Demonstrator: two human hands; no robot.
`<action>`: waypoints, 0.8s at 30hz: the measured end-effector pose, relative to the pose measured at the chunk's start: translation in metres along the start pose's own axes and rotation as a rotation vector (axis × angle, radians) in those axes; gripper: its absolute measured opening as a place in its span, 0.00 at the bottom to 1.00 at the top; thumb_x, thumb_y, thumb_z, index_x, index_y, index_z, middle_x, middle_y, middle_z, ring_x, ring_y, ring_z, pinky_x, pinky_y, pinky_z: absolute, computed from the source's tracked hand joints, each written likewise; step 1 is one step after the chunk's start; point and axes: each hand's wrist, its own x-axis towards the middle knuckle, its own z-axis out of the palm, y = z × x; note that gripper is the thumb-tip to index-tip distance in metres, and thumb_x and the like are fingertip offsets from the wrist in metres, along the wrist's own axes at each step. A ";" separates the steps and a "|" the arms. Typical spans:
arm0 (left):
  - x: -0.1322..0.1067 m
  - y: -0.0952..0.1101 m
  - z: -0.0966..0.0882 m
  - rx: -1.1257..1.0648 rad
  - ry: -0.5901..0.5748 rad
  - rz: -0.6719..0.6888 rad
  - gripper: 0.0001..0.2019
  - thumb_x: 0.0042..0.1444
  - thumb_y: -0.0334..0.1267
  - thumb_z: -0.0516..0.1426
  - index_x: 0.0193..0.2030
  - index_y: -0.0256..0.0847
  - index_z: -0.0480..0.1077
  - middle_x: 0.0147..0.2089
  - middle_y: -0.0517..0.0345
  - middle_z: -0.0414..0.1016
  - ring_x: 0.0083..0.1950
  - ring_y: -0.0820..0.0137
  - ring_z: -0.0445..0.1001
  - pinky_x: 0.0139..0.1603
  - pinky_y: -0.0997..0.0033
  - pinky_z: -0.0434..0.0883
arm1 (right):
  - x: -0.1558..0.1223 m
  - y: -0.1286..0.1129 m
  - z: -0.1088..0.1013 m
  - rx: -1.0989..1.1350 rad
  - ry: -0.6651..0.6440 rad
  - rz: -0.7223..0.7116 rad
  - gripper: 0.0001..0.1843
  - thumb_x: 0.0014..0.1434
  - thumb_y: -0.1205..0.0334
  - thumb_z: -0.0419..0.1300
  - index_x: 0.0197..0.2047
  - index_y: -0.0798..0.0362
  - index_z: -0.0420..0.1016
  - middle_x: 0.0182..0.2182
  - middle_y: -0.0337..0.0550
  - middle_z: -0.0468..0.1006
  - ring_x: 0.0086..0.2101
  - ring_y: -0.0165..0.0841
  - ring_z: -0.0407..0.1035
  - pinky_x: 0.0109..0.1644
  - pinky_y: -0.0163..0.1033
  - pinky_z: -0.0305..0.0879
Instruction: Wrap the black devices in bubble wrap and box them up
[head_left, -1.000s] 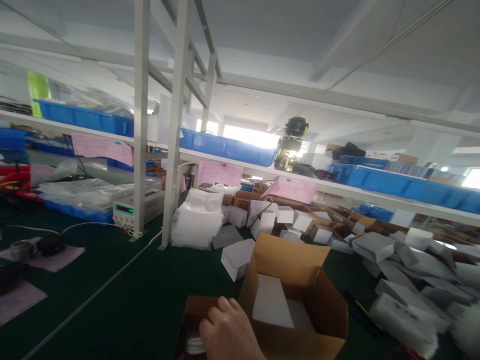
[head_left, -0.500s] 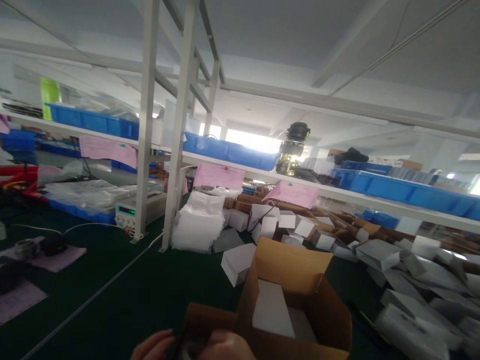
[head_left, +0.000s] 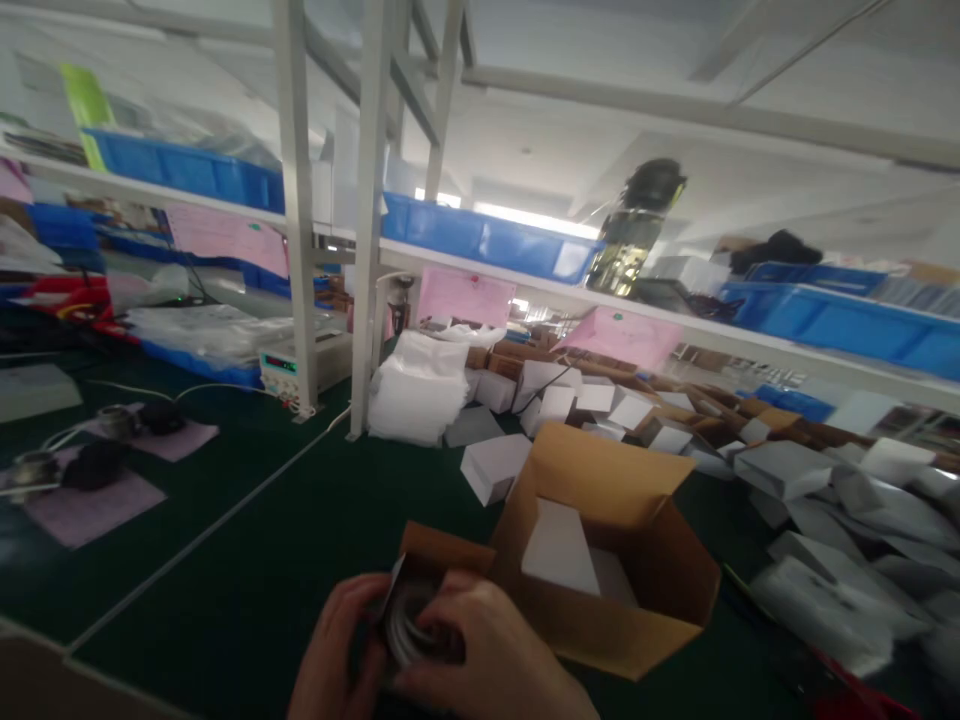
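Low in the head view, my left hand [head_left: 336,645] is closed round the side of a small open box [head_left: 395,582] with a pale edge. My right hand [head_left: 499,640] reaches over it, fingers closed on a coil of grey-white cable [head_left: 405,630] at the box's mouth. Part of the coil and most of the small box are hidden by my fingers. Just right of my hands stands a large open cardboard box [head_left: 645,640] with white boxes [head_left: 559,545] inside. A brown cardboard flap [head_left: 448,548] shows behind the small box.
White boxes [head_left: 495,468] are heaped behind and to the right. A stack of white wrapping sheets [head_left: 418,390] stands by the shelf post [head_left: 369,220]. Left are a power supply [head_left: 281,372] and pink papers [head_left: 97,505]. Blue bins [head_left: 487,238] line the shelf above.
The view has tilted down, so the hands and cardboard box show more fully. The coil of cable between my hands is now visible.
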 end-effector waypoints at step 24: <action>0.011 0.012 -0.014 -0.133 -0.077 0.063 0.18 0.59 0.25 0.53 0.50 0.44 0.77 0.51 0.52 0.82 0.51 0.66 0.82 0.50 0.72 0.80 | 0.013 -0.025 0.009 -0.565 -0.292 -0.117 0.15 0.62 0.73 0.54 0.45 0.58 0.81 0.45 0.52 0.82 0.42 0.42 0.78 0.43 0.40 0.73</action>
